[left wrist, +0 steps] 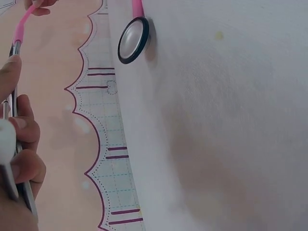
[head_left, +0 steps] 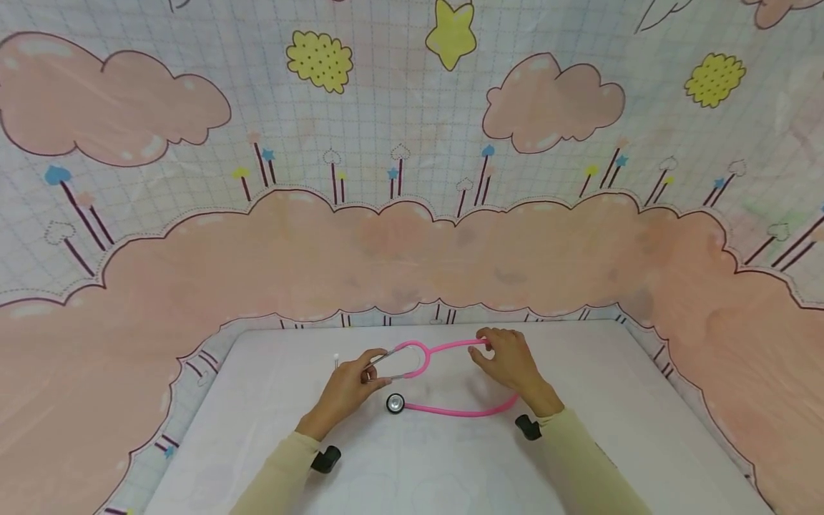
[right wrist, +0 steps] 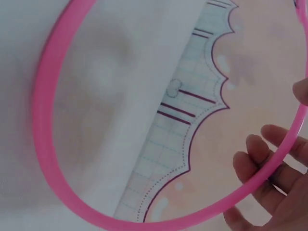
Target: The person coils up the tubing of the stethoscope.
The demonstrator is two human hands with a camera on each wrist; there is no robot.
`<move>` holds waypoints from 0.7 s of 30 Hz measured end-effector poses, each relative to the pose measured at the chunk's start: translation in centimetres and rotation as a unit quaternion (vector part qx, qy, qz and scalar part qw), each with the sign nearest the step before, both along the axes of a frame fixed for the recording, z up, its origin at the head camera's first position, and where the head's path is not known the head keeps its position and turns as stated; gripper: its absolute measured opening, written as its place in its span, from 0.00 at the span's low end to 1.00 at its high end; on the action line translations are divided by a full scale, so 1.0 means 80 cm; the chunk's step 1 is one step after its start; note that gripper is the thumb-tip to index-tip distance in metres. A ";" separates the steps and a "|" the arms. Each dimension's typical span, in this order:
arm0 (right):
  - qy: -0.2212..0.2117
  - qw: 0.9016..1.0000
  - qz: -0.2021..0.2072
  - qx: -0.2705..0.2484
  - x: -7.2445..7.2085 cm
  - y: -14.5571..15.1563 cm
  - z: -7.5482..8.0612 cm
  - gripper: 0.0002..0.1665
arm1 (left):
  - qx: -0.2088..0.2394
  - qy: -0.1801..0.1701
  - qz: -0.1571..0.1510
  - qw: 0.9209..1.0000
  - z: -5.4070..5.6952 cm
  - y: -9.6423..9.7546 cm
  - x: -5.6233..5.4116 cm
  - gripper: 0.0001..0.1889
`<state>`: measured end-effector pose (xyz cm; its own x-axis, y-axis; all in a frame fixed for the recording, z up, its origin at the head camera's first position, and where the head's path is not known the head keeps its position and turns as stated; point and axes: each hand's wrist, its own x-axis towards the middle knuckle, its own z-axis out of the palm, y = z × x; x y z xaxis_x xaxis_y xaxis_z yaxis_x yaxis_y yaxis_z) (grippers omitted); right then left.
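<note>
A stethoscope with pink tubing is stretched between the two hands above the white tabletop. My left hand grips its metal ear tubes; one white ear tip shows close up in the left wrist view. Fingers of my right hand curl at the pink tube, which crosses in front of them in the right wrist view. From there the tube loops back under the right wrist, partly hidden by it. The round, black-rimmed chest piece is at the tube's other end, between the hands and nearer the left one.
A white tabletop spreads under both hands. Behind it and along its sides hangs a printed cloth with clouds and stars. A black wrist device sits by the left sleeve, another by the right.
</note>
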<state>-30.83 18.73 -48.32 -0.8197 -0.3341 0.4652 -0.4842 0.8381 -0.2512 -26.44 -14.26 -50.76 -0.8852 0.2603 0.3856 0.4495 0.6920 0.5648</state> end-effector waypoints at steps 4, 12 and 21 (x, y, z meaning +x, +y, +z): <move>-0.046 0.998 0.008 -0.040 0.003 0.006 0.002 0.18 | 0.004 -0.002 -0.001 1.000 0.001 -0.002 0.001 0.27; -0.046 0.997 0.034 -0.059 0.020 0.009 0.007 0.12 | -0.021 -0.018 0.006 1.000 0.005 -0.004 0.008 0.27; 0.057 0.982 0.136 -0.121 0.036 0.006 0.020 0.04 | -0.020 -0.025 -0.002 0.999 0.006 -0.002 0.010 0.27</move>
<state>-27.94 19.23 -46.71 -0.6534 -0.4022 0.6413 -0.7183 0.5967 -0.3577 -25.66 -14.43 -50.25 -0.9020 0.2787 0.3297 0.4245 0.7122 0.5590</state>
